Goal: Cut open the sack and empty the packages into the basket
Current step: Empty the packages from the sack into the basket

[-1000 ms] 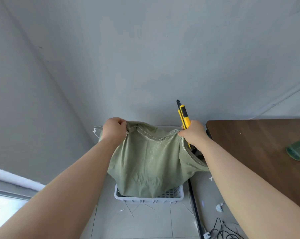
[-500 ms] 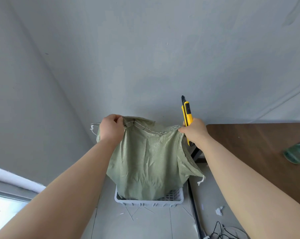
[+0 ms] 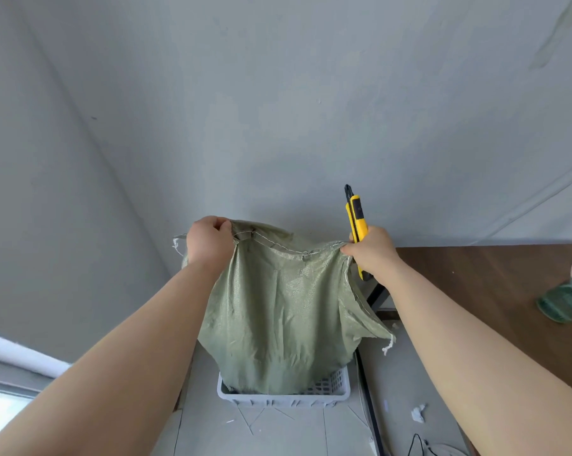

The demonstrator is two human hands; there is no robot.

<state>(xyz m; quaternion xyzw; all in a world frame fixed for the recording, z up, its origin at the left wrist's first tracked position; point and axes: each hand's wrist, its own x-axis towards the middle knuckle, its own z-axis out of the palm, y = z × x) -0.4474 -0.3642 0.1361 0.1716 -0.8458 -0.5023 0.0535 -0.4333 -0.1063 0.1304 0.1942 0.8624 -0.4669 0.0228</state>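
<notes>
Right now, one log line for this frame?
left hand: grips sack corner | right hand: grips other corner plus knife | sack: held upside down over basket | packages: none visible

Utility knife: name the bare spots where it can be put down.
The brown table is bare from its left edge to the green roll. Floor tiles before the basket are free. Right of the basket it is crowded: paper scraps, cables.

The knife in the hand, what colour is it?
Yellow and black knife, seen in the head view.

A bare workroom: plain grey walls (image 3: 278, 93), tiled floor (image 3: 278, 429), brown wooden table (image 3: 508, 274)
</notes>
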